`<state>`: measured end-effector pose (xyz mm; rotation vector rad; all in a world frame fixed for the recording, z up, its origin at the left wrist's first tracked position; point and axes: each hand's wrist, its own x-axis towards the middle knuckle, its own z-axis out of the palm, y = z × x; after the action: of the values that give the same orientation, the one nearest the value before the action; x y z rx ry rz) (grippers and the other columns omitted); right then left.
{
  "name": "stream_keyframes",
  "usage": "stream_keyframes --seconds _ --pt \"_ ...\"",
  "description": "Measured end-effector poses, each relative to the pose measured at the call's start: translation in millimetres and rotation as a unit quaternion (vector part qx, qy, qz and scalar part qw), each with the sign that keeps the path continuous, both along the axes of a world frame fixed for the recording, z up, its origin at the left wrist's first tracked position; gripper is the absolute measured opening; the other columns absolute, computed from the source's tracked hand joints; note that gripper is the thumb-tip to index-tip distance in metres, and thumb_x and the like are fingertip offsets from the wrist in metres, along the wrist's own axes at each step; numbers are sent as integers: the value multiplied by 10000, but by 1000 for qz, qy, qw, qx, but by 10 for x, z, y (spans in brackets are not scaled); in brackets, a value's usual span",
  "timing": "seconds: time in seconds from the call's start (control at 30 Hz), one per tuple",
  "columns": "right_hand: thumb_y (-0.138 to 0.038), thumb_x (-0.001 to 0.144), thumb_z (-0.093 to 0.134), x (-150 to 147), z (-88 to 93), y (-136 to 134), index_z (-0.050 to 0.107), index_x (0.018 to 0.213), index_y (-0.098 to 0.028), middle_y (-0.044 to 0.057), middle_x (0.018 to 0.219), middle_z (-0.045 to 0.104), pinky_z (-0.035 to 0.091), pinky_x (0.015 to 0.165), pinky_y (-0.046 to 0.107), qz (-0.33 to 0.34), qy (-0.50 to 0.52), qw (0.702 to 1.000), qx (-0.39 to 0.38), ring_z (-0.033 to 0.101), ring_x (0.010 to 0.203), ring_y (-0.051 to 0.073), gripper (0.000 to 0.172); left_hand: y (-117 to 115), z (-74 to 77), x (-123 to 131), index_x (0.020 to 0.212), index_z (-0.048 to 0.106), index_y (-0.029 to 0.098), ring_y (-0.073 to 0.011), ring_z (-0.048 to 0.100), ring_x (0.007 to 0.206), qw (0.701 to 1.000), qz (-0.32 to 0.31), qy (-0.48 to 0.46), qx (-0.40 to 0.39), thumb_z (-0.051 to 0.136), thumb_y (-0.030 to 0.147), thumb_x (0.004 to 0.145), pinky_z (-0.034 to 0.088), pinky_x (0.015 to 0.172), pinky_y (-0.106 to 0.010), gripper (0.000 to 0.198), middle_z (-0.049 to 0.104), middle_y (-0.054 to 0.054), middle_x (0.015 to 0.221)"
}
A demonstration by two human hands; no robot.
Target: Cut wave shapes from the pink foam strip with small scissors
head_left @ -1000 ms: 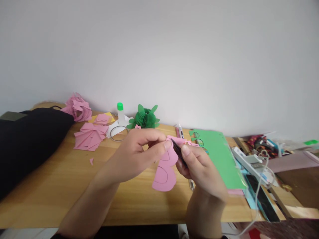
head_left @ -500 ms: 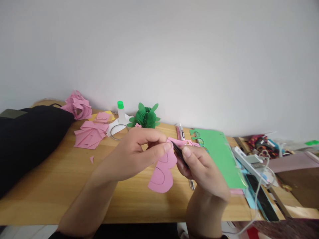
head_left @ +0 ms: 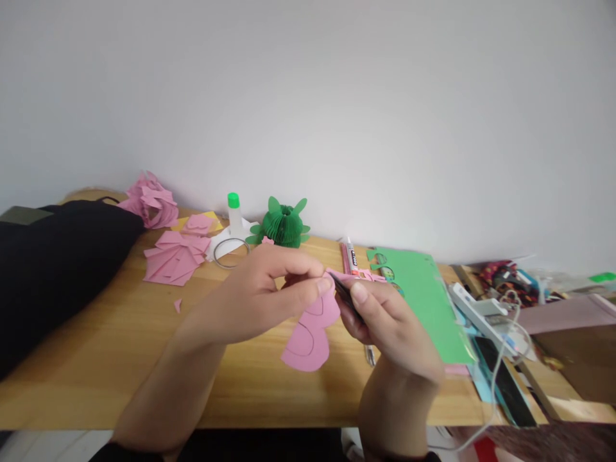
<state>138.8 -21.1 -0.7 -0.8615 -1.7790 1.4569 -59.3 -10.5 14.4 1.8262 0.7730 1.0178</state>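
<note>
My left hand (head_left: 274,295) pinches the upper end of a pink paper cutout (head_left: 308,343) between thumb and fingertips. The cutout hangs below the fingers, with scalloped edges and dark curved lines drawn on it. In my right hand (head_left: 385,321) is a slim black tool (head_left: 345,296), gripped between thumb and fingers. The tool's tip meets the pink paper right beside my left thumb. Most of the tool is covered by my fingers, so its exact kind cannot be made out.
Behind my hands stand a green paper ball (head_left: 283,224) and a glue stick (head_left: 235,215). Folded pink paper (head_left: 176,258) and a black bag (head_left: 67,256) lie left. A glue tube (head_left: 352,256), green sheet (head_left: 418,301), power strip (head_left: 484,317) and phone (head_left: 503,378) are right.
The hanging part of the pink cutout has swung slightly left. The strip above the black tool shows less. Both hands keep nearly the same place and grip.
</note>
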Motion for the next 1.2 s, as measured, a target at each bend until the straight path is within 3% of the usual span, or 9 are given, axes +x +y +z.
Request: stream_keyframes --seconds 1.2 --pt "-453 1007 415 -2 38 20 406 592 -194 -62 506 357 230 405 227 18 5 1000 25 276 444 65 489 15 0 -13 534 365 184 -71 246 459 997 -51 -39 -50 491 131 844 208 420 -239 339 273 69 502"
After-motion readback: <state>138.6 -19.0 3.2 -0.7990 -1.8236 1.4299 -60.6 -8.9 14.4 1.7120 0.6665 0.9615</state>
